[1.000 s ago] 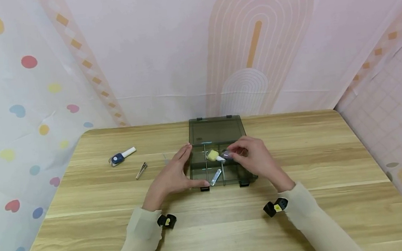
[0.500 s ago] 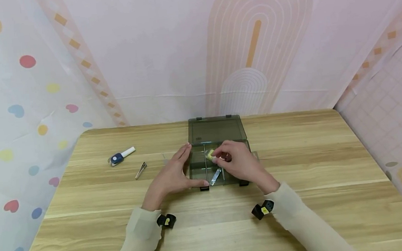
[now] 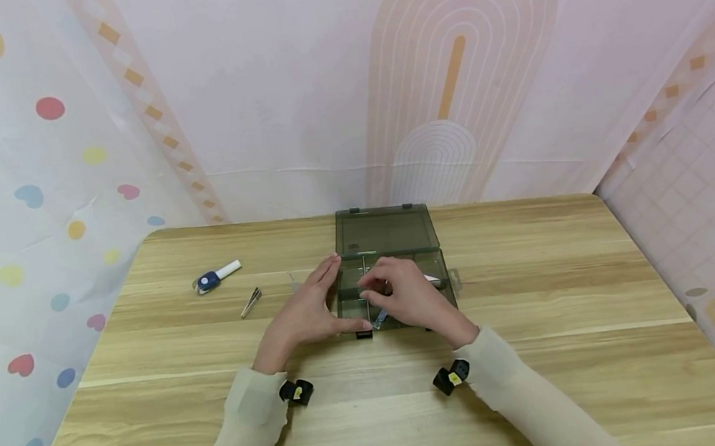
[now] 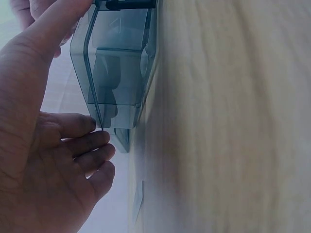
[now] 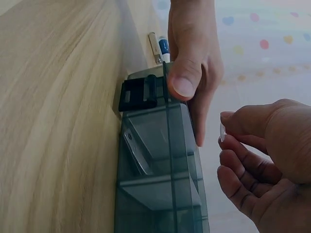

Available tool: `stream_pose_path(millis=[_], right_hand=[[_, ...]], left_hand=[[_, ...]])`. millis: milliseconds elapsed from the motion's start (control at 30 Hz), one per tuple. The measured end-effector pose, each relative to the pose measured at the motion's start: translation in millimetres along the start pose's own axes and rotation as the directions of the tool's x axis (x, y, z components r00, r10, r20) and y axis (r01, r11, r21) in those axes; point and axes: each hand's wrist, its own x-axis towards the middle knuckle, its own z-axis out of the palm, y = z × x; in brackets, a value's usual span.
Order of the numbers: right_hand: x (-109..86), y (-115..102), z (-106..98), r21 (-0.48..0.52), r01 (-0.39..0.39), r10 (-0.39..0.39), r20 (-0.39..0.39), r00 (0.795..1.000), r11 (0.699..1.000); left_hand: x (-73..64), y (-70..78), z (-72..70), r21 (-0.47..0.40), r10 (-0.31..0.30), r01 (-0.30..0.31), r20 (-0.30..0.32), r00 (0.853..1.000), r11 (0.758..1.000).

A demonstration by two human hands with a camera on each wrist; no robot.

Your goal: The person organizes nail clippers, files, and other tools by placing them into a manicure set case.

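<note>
A smoky translucent compartment box [image 3: 448, 272] stands on the table, its lid [image 3: 386, 231] folded back. My left hand [image 3: 307, 317] holds the box's left side, thumb at the front rim and fingers near the rear corner. Above the left and middle compartments, my right hand [image 3: 406, 291] pinches a small thin whitish piece [image 5: 222, 132]; its kind is unclear. A silver nail clipper [image 3: 380, 317] lies in the front middle compartment, partly under that hand. The white cap [image 3: 432, 278] of a bottle shows at the back right; the rest is hidden.
To the left lie a dark blue nail polish bottle [image 3: 209, 281] with a white cap and another nail clipper [image 3: 252, 302]. A small clear piece [image 3: 294, 281] lies close to my left hand. Behind the table hangs a patterned cloth [image 3: 276, 116].
My right hand has moved left across the box, from the purple bottle past the yellow one, and now covers the middle compartments. My left hand has stayed on the box.
</note>
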Motion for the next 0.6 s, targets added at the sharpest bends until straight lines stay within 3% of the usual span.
stream_pose_path(millis=[600], right_hand=[[-1.5, 0.9, 1.2, 0.031, -0.040, 0.038, 0.053, 0.998, 0.999]], left_hand=[[0.3, 0.3, -0.8, 0.001, -0.001, 0.001, 0.005, 1.000, 1.000]])
